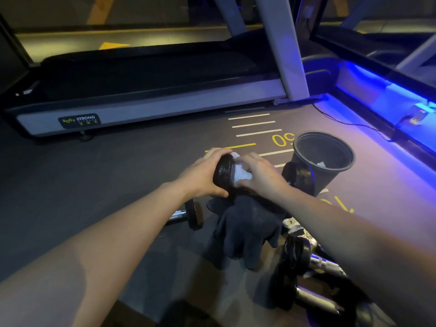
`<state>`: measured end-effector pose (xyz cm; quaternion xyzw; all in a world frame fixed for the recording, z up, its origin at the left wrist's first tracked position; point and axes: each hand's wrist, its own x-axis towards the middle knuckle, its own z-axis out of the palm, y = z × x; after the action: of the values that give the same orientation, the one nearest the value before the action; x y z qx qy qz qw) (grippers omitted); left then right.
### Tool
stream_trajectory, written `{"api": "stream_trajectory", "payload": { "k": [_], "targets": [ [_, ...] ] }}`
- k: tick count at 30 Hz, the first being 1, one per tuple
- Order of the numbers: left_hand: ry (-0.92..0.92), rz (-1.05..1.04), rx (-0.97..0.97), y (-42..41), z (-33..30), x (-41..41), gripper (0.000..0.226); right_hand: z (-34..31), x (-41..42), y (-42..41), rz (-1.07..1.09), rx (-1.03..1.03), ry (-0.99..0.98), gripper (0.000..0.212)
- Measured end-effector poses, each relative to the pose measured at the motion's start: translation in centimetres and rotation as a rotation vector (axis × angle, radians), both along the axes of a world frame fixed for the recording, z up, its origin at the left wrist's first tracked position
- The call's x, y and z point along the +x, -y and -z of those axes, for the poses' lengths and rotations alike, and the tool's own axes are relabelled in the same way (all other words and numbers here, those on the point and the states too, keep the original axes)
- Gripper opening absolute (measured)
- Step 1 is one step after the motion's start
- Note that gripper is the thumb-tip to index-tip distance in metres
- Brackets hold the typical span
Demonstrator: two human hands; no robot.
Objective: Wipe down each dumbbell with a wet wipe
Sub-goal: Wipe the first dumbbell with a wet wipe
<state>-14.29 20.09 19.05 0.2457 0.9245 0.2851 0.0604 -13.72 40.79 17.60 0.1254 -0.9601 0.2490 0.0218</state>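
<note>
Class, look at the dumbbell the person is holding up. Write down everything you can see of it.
The held dumbbell is raised above the floor, roughly level. Only its left end shows clearly: a round black weight head with a slight sheen. The left hand grips that head. The right hand presses a white wet wipe on the part beside the head, hiding the handle. A dark cloth hangs beneath it. Its other end cannot be told.

Handle of the raised dumbbell (223, 172) hidden under the white wipe (240, 172) and right hand (258, 174). Far end lost behind a dark cloth (245, 227). Bottom-right dumbbell (313, 300) cut off by the forearm. Small packet (292, 226) by the cloth too blurred to read.
</note>
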Motion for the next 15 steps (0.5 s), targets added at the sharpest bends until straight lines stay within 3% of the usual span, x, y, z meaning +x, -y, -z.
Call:
{"api": "stream_trajectory", "payload": {
  "k": [4, 9, 15],
  "targets": [
    [0.003, 0.025, 0.078, 0.3, 0.2, -0.3, 0.101, -0.1, -0.1, 0.5, 0.008, 0.053, 0.031, 0.064],
    [0.002, 0.042, 0.1, 0.6, 0.4, -0.7, 0.096, -0.1, 0.0, 1.1, 0.026, 0.111, 0.051, 0.047],
    [-0.012, 0.052, 0.1, 0.6, 0.9, -0.9, 0.099, 0.2, 0.6, 1.0, 0.041, 0.242, -0.124, 0.05]
  ]
}}
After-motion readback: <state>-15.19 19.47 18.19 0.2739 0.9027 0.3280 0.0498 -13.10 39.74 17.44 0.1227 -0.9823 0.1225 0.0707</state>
